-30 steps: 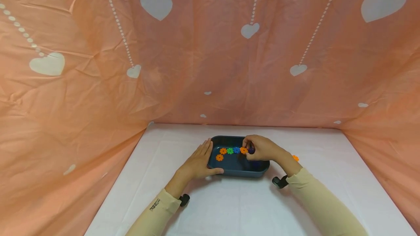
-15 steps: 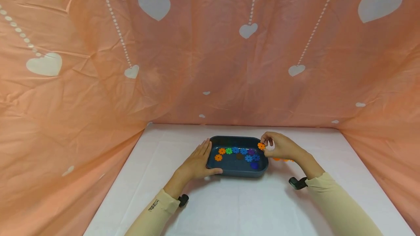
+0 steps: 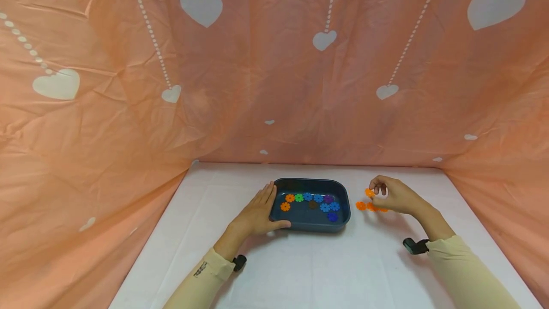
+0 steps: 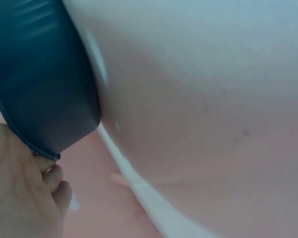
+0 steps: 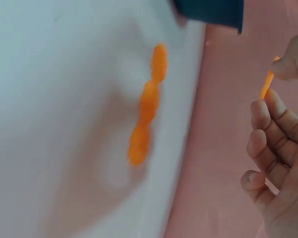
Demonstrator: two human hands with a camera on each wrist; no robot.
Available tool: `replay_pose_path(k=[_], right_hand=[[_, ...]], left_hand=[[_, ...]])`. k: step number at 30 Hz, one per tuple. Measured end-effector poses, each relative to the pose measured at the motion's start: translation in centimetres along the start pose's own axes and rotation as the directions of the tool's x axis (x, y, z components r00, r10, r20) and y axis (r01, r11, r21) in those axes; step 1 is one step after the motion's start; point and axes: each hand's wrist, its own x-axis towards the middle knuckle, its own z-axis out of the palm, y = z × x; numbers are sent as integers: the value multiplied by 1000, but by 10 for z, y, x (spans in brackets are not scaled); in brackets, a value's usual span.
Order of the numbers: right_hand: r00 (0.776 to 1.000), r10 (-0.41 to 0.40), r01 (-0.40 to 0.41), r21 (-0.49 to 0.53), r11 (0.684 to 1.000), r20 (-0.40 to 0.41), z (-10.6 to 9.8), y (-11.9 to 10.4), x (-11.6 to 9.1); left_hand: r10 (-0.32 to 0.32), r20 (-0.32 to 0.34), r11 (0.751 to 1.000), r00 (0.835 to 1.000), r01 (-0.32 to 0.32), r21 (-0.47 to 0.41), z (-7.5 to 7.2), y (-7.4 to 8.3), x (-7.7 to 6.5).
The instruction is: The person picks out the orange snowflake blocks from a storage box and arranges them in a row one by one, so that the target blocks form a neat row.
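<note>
My right hand (image 3: 398, 195) pinches an orange flower-shaped disc (image 3: 369, 193) between thumb and index finger, above the table right of the tray. In the right wrist view the pinched disc (image 5: 269, 79) appears edge-on, the other fingers loosely bent. Below it, three orange flower discs (image 5: 148, 103) lie in a touching row on the table; whether they are joined I cannot tell. My left hand (image 3: 256, 212) rests with straight fingers along the left side of a dark blue tray (image 3: 317, 227). Inside are orange discs (image 3: 285, 207), a green disc (image 3: 299, 198) and several blue, purple and brown ones.
A white-covered table (image 3: 313, 271) carries everything. Behind it and at both sides hangs a pinkish-orange curtain (image 3: 274, 85) with white hearts. Each wrist wears a small black camera, such as the right camera (image 3: 415, 246).
My right hand has moved right, from over the tray to above the orange row, carrying the orange disc. The coloured discs in the tray are now uncovered. My left hand has stayed in place.
</note>
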Motion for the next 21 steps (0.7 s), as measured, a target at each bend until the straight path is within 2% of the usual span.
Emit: replay_pose_path(k=[6, 12, 18, 21], right_hand=[[998, 66, -66, -11, 998, -2, -6, 15, -16], [985, 172, -171, -19, 985, 31, -7, 29, -27], [970, 237, -237, -3, 972, 57, -5, 38, -34], [965, 254, -253, -29, 967, 71, -7, 42, -37]], left_hand=[[4, 2, 1000, 1000, -4, -5, -1, 0, 0], [3, -2, 1000, 1000, -3, -13, -1, 0, -1], [3, -1, 1000, 1000, -3, -9, 0, 0, 0], [5, -1, 1000, 1000, -5, -10, 1, -1, 0]])
